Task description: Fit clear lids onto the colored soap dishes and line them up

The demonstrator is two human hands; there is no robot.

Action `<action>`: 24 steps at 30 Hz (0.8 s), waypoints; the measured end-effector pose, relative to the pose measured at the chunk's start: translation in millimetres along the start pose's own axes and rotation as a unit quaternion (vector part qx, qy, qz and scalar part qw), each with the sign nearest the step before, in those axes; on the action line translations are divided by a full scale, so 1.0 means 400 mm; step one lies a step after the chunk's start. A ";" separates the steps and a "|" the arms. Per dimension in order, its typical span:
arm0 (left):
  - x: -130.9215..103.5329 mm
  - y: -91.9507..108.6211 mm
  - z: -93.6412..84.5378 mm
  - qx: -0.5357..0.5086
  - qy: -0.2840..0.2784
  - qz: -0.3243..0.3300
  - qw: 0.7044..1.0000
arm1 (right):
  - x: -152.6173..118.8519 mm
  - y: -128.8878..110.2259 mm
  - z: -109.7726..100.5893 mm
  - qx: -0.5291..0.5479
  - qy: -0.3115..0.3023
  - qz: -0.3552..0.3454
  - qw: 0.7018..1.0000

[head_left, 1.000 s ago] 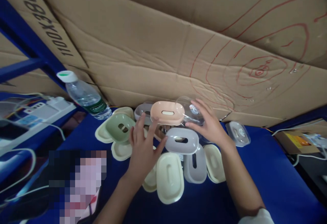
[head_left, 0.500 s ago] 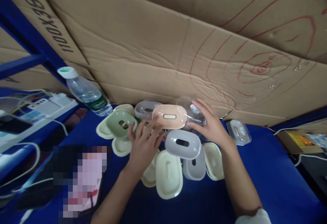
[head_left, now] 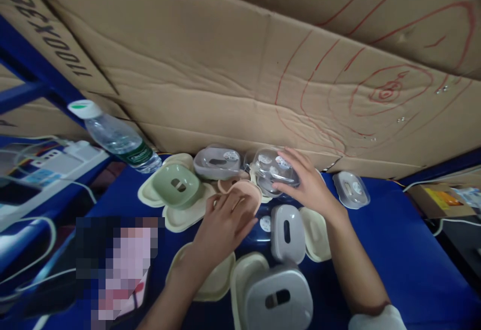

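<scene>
My left hand (head_left: 222, 220) is closed on a peach oval box (head_left: 252, 195), its fingers over the near side; the box is tilted. Between the fingers and thumb of my right hand (head_left: 310, 182) is a clear plastic lid (head_left: 278, 165) with a white sticker, held near the cardboard. More clear lids overlap behind and under it. A green box (head_left: 176, 185) stands left of my left hand on cream trays. Closer to me, a grey box (head_left: 280, 297) with a slot rests partly over a cream tray (head_left: 244, 275). Another grey box (head_left: 288, 234) stands between the hands.
A grey box with a clear lid (head_left: 217, 162) sits by the cardboard wall (head_left: 195, 69). Far right lies another lidded box (head_left: 352, 189). A water bottle (head_left: 116, 137) leans at the left, near a power strip (head_left: 67, 164) with cables. A pixelated flat object (head_left: 124, 265) lies front left.
The peach box has come lower and tilted with my left hand. A grey box has moved from the middle to the near edge. My right hand still has the clear lid in nearly the same spot.
</scene>
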State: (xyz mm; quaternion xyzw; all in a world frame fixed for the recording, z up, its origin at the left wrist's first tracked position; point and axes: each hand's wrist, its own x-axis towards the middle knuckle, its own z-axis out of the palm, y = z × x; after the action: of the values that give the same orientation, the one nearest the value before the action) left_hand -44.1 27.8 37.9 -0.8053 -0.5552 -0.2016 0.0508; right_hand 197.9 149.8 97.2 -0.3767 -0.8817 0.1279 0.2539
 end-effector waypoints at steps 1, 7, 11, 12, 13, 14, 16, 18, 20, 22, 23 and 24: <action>-0.002 0.007 -0.003 0.013 -0.006 -0.017 1.000 | -0.002 0.002 -0.002 -0.001 -0.001 -0.001 1.000; -0.019 0.022 0.008 0.015 -0.018 -0.058 0.998 | -0.007 -0.005 -0.015 -0.012 -0.012 0.005 1.000; -0.034 0.009 -0.003 -0.056 -0.016 -0.062 0.996 | -0.009 -0.011 -0.006 -0.012 -0.046 0.012 0.999; -0.041 0.007 -0.009 -0.065 -0.010 -0.068 0.996 | -0.009 -0.012 0.001 -0.013 -0.053 0.011 0.998; -0.049 0.006 -0.015 -0.071 -0.003 -0.071 0.995 | -0.007 -0.013 0.010 -0.015 -0.060 0.007 0.998; -0.060 0.006 -0.020 -0.074 0.002 -0.070 0.995 | -0.004 -0.016 0.021 -0.017 -0.066 0.000 0.998; -0.091 0.006 -0.028 -0.077 0.007 -0.057 0.995 | 0.005 -0.028 0.044 -0.027 -0.081 -0.022 0.996; -0.132 0.005 -0.029 -0.080 0.008 -0.043 0.996 | 0.014 -0.045 0.062 -0.046 -0.094 -0.054 0.993; -0.183 -0.002 -0.024 -0.075 0.020 -0.043 0.996 | 0.014 -0.056 0.065 -0.074 -0.096 -0.079 0.989; -0.240 -0.014 -0.014 -0.067 0.033 -0.045 0.996 | -0.006 -0.045 0.050 -0.094 -0.088 -0.078 0.989; -0.269 -0.019 -0.008 -0.064 0.038 -0.045 0.996 | -0.026 -0.028 0.037 -0.102 -0.077 -0.062 0.990; -0.298 -0.024 0.000 -0.062 0.050 -0.042 0.996 | -0.053 -0.001 0.022 -0.115 -0.061 -0.034 0.991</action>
State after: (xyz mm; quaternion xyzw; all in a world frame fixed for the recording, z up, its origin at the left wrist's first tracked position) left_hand -88.9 -72.9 -9.0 -0.7716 -0.5720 -0.2777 0.0194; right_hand 205.4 133.8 82.6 -0.3648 -0.9166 0.0403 0.1586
